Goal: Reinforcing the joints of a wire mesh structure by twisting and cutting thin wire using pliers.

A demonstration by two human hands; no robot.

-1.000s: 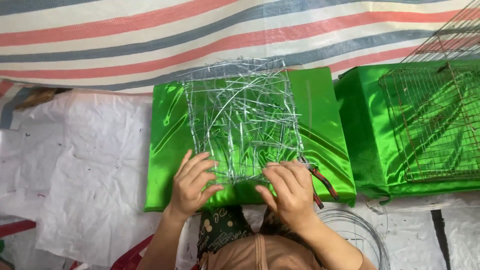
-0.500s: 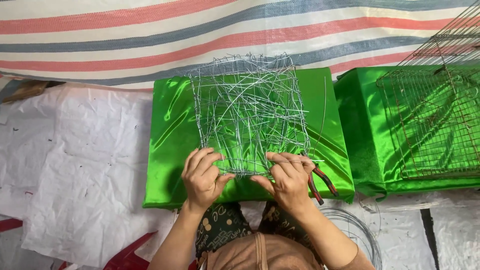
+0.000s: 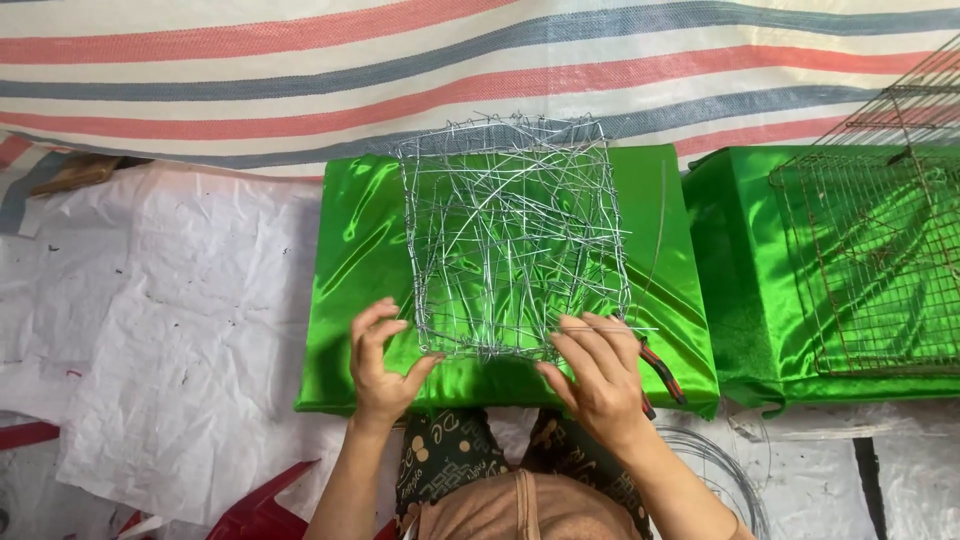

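Squarely on the green cushion (image 3: 345, 260), an empty tangled wire basket (image 3: 510, 235) is gripped at its near corners by the left hand (image 3: 382, 365) and right hand (image 3: 598, 378)

Square frame of tangled silver wire (image 3: 512, 235), open-meshed, laid flat on the green satin cushion (image 3: 350, 250), its near edge by the cushion's front.
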